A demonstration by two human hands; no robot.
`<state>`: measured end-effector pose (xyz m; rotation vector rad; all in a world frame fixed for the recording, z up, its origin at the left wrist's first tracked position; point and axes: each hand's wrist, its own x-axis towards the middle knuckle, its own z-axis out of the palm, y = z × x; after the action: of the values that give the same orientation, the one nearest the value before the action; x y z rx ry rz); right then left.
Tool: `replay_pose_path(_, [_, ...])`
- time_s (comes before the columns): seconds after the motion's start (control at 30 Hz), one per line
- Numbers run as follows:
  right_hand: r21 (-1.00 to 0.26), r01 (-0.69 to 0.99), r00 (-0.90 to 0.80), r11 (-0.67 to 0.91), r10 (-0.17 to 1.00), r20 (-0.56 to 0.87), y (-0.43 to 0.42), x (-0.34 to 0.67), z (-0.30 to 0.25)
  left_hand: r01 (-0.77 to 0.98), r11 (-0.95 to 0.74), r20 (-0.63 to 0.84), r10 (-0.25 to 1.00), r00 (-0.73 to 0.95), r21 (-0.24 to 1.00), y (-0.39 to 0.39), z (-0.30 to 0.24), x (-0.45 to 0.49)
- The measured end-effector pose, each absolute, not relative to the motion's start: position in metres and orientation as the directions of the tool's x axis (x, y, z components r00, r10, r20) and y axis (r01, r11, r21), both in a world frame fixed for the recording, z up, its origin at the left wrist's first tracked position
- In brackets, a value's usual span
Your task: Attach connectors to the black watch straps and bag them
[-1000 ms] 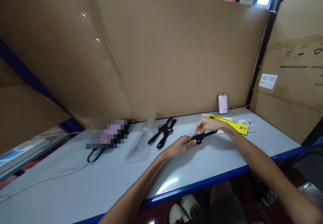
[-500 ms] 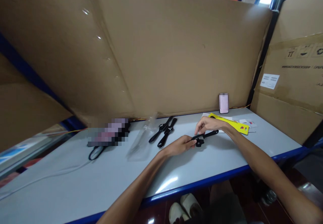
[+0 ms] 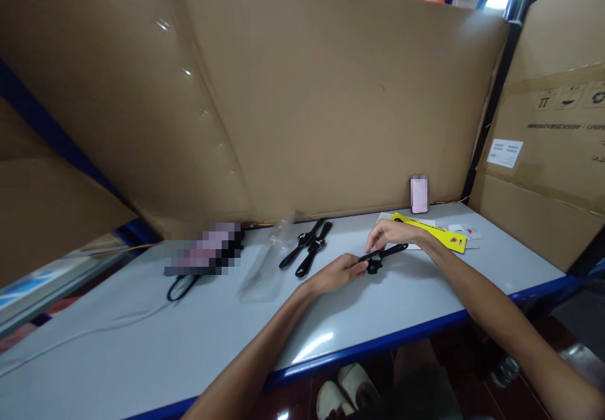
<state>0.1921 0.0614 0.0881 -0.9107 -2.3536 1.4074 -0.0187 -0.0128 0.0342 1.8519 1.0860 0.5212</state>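
My left hand (image 3: pixel 344 271) is closed around one handle of a black spokeshave (image 3: pixel 375 265), holding it just above the table with its other handle pointing right. Over the tool's middle, my right hand (image 3: pixel 390 234) is bent down with its fingers drawn together. Its fingertips are at the spokeshave's body; whatever small part they pinch is hidden. Two more black items with similar handles, one a spokeshave (image 3: pixel 314 251) and the other a matching tool (image 3: pixel 300 243), lie side by side to the left of my hands.
A clear plastic bag (image 3: pixel 265 268) lies left of the tools. Further left is a blurred-out device (image 3: pixel 208 250) with a cable. A yellow card (image 3: pixel 435 234) rests on white papers behind my right wrist. A phone (image 3: pixel 419 194) leans against the cardboard wall (image 3: pixel 331 105). A blue edge (image 3: pixel 401 338) borders the table.
The free handle of the spokeshave has shifted very slightly left. My right fingers have moved a little at its middle; my left hand keeps its hold.
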Motion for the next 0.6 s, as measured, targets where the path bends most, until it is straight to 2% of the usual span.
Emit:
replay_pose_path(0.07, [-0.829, 0.395, -0.680, 0.396, 0.733, 0.026, 0.060, 0.189, 0.089, 0.478, -0.227, -0.046, 0.868, 0.494, 0.848, -0.012, 0.033, -0.018])
replay_pose_path(0.13, [-0.774, 0.400, -0.461, 0.490, 0.838, 0.292, 0.057, 0.185, 0.090, 0.489, -0.243, 0.014, 0.905, 0.426, 0.838, -0.011, 0.032, -0.016])
replay_pose_path(0.2, [-0.706, 0.429, -0.233, 0.563, 0.824, 0.516, 0.053, 0.183, 0.092, 0.504, -0.255, 0.094, 0.942, 0.323, 0.825, -0.009, 0.031, -0.015])
replay_pose_path(0.27, [-0.661, 0.475, -0.158, 0.581, 0.795, 0.586, 0.050, 0.180, 0.093, 0.526, -0.256, 0.174, 0.964, 0.201, 0.811, -0.006, 0.030, -0.016])
replay_pose_path(0.33, [-0.667, 0.514, -0.191, 0.540, 0.830, 0.524, 0.048, 0.177, 0.089, 0.532, -0.244, 0.228, 0.969, 0.097, 0.811, -0.003, 0.027, -0.017])
replay_pose_path(0.43, [-0.767, 0.498, -0.345, 0.404, 0.904, 0.252, 0.050, 0.172, 0.079, 0.476, -0.217, 0.239, 0.971, 0.014, 0.853, 0.003, 0.023, -0.020])
replay_pose_path(0.5, [-0.859, 0.411, -0.473, 0.305, 0.877, 0.086, 0.052, 0.170, 0.072, 0.421, -0.200, 0.217, 0.976, 0.007, 0.885, 0.005, 0.020, -0.020])
replay_pose_path(0.6, [-0.949, 0.217, -0.626, 0.227, 0.779, 0.044, 0.055, 0.170, 0.068, 0.341, -0.170, 0.170, 0.985, 0.029, 0.925, 0.004, 0.019, -0.018])
